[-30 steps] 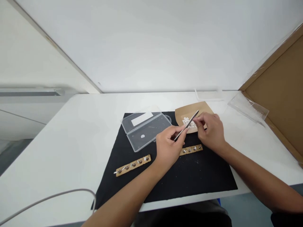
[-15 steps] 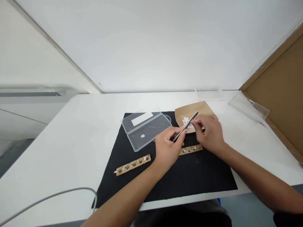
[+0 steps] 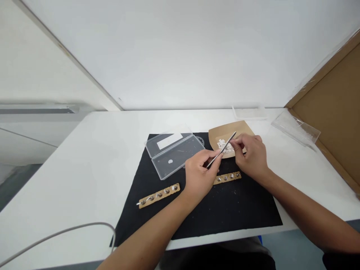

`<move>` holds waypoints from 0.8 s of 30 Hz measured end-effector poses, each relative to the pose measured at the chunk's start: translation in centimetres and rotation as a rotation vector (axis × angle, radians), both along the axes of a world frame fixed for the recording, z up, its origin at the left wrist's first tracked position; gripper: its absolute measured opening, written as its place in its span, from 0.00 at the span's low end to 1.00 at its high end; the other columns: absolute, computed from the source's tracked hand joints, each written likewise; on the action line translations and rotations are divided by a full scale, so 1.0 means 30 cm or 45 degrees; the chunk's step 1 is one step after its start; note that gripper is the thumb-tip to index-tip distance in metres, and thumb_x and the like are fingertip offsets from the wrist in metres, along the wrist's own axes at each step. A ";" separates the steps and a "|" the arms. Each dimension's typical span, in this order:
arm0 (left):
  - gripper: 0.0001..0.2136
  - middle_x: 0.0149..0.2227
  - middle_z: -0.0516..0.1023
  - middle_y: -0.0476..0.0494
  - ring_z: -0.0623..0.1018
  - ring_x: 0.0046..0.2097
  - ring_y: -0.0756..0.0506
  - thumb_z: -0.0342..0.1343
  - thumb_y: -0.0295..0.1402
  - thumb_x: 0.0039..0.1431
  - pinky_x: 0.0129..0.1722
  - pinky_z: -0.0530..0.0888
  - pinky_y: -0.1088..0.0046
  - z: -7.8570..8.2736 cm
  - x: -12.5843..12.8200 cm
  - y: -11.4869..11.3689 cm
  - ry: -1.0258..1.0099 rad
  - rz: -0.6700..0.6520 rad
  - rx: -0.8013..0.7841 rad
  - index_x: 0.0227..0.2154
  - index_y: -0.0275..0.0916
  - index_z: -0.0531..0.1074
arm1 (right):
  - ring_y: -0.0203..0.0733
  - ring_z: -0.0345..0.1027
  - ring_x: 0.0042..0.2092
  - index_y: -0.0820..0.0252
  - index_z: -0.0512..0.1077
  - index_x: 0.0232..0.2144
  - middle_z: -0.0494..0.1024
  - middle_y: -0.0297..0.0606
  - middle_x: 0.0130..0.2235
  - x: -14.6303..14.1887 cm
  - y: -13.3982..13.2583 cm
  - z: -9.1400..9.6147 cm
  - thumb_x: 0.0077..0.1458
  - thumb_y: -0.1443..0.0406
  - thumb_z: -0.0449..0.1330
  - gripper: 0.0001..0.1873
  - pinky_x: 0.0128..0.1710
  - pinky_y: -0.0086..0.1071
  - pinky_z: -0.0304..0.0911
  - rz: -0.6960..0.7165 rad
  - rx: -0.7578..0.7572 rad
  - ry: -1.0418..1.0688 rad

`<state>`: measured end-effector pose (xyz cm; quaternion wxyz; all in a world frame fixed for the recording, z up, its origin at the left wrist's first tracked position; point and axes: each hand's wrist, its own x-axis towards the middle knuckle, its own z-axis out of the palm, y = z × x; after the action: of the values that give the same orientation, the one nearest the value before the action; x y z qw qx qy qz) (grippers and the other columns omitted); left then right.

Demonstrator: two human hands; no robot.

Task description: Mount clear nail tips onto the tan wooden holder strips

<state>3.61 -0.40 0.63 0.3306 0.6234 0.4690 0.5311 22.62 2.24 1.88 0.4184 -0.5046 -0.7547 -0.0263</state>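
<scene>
My left hand (image 3: 200, 170) grips a slim nail file (image 3: 226, 145), dark with a pale edge, tilted up to the right. Close to the file's upper end, my right hand (image 3: 250, 152) has thumb and fingertips pinched together; whatever is between them is too small to make out. Behind the file, a pile of small white pieces (image 3: 221, 144) lies on a brown paper sheet (image 3: 230, 129). Below the hands sits a wooden strip with metal studs (image 3: 228, 177), partly covered by my left hand. A second studded strip (image 3: 159, 195) lies to the left, bearing small pale pieces.
An open clear plastic case (image 3: 180, 155) with a white label rests on the black mat (image 3: 213, 213). Clear plastic trays (image 3: 295, 129) stand at the back right near a cardboard panel (image 3: 334, 101). A grey cable (image 3: 70, 228) curves across the front left.
The nail file has turned slightly, so that less of its dark face shows. My right hand has shifted a little to the right, its fingertips still near the file's upper end.
</scene>
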 end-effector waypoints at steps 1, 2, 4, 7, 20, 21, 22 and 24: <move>0.07 0.30 0.82 0.47 0.78 0.25 0.51 0.65 0.34 0.67 0.28 0.74 0.75 -0.002 0.000 0.001 -0.001 -0.003 -0.005 0.41 0.39 0.86 | 0.39 0.71 0.27 0.55 0.68 0.31 0.82 0.30 0.29 0.002 0.000 -0.001 0.69 0.65 0.61 0.12 0.40 0.39 0.56 0.037 -0.022 -0.013; 0.07 0.30 0.82 0.47 0.78 0.25 0.51 0.65 0.34 0.67 0.27 0.74 0.75 -0.003 0.001 0.002 -0.006 -0.010 -0.011 0.41 0.39 0.86 | 0.38 0.70 0.26 0.55 0.68 0.31 0.82 0.30 0.29 0.003 0.000 -0.002 0.70 0.65 0.61 0.12 0.40 0.39 0.56 0.064 -0.032 -0.026; 0.07 0.30 0.83 0.47 0.78 0.25 0.50 0.65 0.35 0.67 0.28 0.74 0.75 -0.003 0.002 0.004 -0.022 -0.016 -0.022 0.41 0.39 0.86 | 0.37 0.70 0.26 0.55 0.69 0.31 0.83 0.30 0.30 0.005 0.002 -0.004 0.70 0.65 0.61 0.12 0.41 0.39 0.56 0.052 -0.008 -0.025; 0.07 0.30 0.83 0.47 0.78 0.24 0.51 0.65 0.35 0.67 0.27 0.74 0.74 0.002 0.004 0.004 -0.016 -0.006 -0.030 0.41 0.39 0.86 | 0.38 0.72 0.28 0.56 0.69 0.31 0.84 0.31 0.32 0.006 0.006 -0.002 0.69 0.66 0.62 0.11 0.42 0.40 0.56 -0.020 0.023 0.002; 0.09 0.44 0.86 0.43 0.84 0.41 0.42 0.57 0.32 0.73 0.32 0.71 0.70 0.019 -0.101 0.060 0.962 0.558 0.248 0.50 0.43 0.80 | 0.37 0.77 0.30 0.55 0.67 0.34 0.84 0.30 0.32 -0.004 -0.033 -0.009 0.69 0.65 0.65 0.12 0.38 0.38 0.58 0.130 0.139 0.008; 0.09 0.43 0.85 0.44 0.83 0.39 0.42 0.57 0.32 0.73 0.29 0.67 0.70 0.016 -0.111 0.067 1.059 0.582 0.215 0.50 0.44 0.80 | 0.37 0.77 0.30 0.55 0.67 0.34 0.84 0.29 0.32 -0.005 -0.033 -0.010 0.69 0.66 0.66 0.12 0.38 0.38 0.58 0.149 0.154 0.005; 0.09 0.42 0.84 0.44 0.82 0.38 0.43 0.56 0.32 0.74 0.28 0.63 0.70 0.012 -0.119 0.072 1.138 0.594 0.186 0.49 0.45 0.80 | 0.37 0.78 0.30 0.55 0.67 0.33 0.84 0.29 0.32 -0.006 -0.034 -0.011 0.69 0.67 0.66 0.12 0.38 0.38 0.58 0.165 0.165 0.005; 0.09 0.41 0.84 0.44 0.80 0.36 0.42 0.55 0.32 0.74 0.27 0.59 0.68 0.002 -0.134 0.083 1.242 0.621 0.162 0.47 0.44 0.81 | 0.36 0.78 0.31 0.55 0.67 0.33 0.83 0.29 0.31 -0.007 -0.036 -0.011 0.68 0.67 0.67 0.13 0.38 0.37 0.58 0.183 0.173 0.002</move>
<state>-0.41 2.10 0.68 -0.0963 0.6894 0.6657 0.2689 22.41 1.16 1.57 0.4532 -0.4197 -0.7850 -0.0469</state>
